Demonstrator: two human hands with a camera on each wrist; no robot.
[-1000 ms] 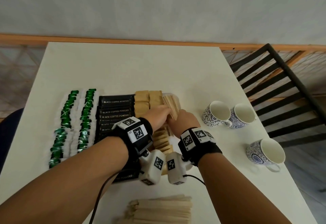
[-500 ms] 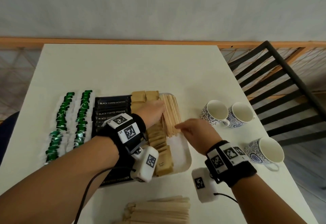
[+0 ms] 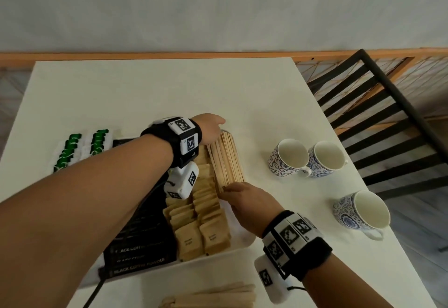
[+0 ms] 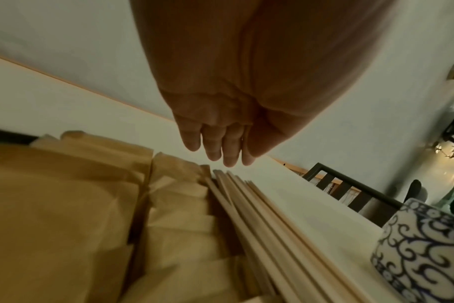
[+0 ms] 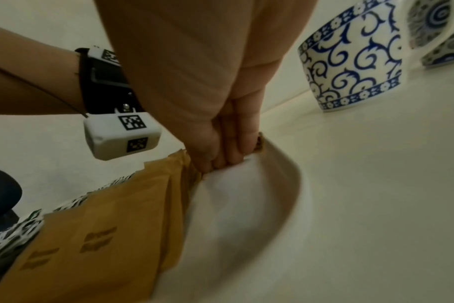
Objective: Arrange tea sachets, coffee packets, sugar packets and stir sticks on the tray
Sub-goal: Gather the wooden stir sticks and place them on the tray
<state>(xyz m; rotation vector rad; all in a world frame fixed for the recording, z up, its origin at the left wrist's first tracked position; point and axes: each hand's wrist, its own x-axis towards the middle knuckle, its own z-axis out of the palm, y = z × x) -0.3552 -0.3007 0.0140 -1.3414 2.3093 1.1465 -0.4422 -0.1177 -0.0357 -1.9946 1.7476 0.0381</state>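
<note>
A bundle of wooden stir sticks (image 3: 226, 160) lies along the right side of the white tray (image 3: 244, 243). Left of it sit rows of brown sugar packets (image 3: 201, 210), black coffee packets (image 3: 140, 256) and green-and-white tea sachets (image 3: 70, 147). My left hand (image 3: 213, 126) is at the far ends of the sticks (image 4: 249, 196), with its fingers (image 4: 220, 151) straight and together; whether they touch is unclear. My right hand (image 3: 232, 190) presses straight fingers (image 5: 231, 151) against the near ends of the sticks, fingertips down on the tray floor (image 5: 246, 194).
Three blue-and-white cups (image 3: 291, 157) (image 3: 327, 158) (image 3: 363, 210) stand right of the tray. A loose pile of stir sticks (image 3: 213, 295) lies at the table's near edge. A black chair (image 3: 378, 114) stands at the right.
My left hand has moved from beside the sticks up to their far ends. My right hand has come in against their near ends.
</note>
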